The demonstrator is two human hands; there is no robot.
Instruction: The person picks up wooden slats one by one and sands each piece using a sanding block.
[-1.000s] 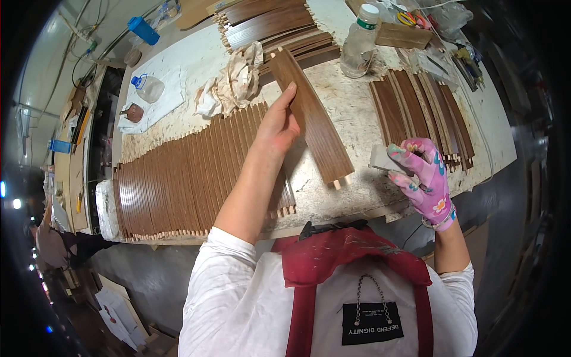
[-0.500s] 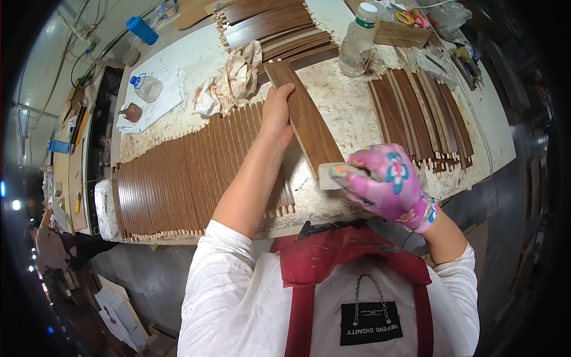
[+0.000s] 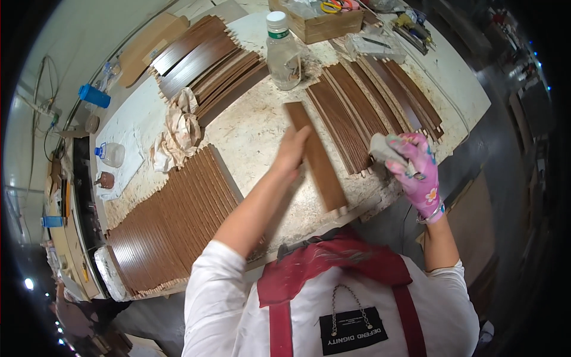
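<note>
My bare left hand (image 3: pixel 290 152) is closed round the upper half of a brown wooden slat (image 3: pixel 321 163), which has small pale pegs at its near end. The slat is tilted above the table and slightly blurred. On the right, my right hand (image 3: pixel 421 178) wears a pink flowered glove. Its fingers are closed on an off-white block (image 3: pixel 380 147), perhaps a sponge or sanding pad. That block is apart from the held slat, over the near end of the right-hand row of slats (image 3: pixel 339 116). A long row of brown slats (image 3: pixel 166 223) lies to the left.
More slats (image 3: pixel 199 59) are stacked at the far left, beside a crumpled cloth (image 3: pixel 178 128). A clear bottle with a white cap (image 3: pixel 284 62) stands at the back, near a wooden box (image 3: pixel 321 24). A smaller blue-capped bottle (image 3: pixel 113 156) sits at the left.
My right hand has lifted the block off the slat and moved right. My left hand has swung the slat so its pegged near end points toward me. The view has turned to the right.
</note>
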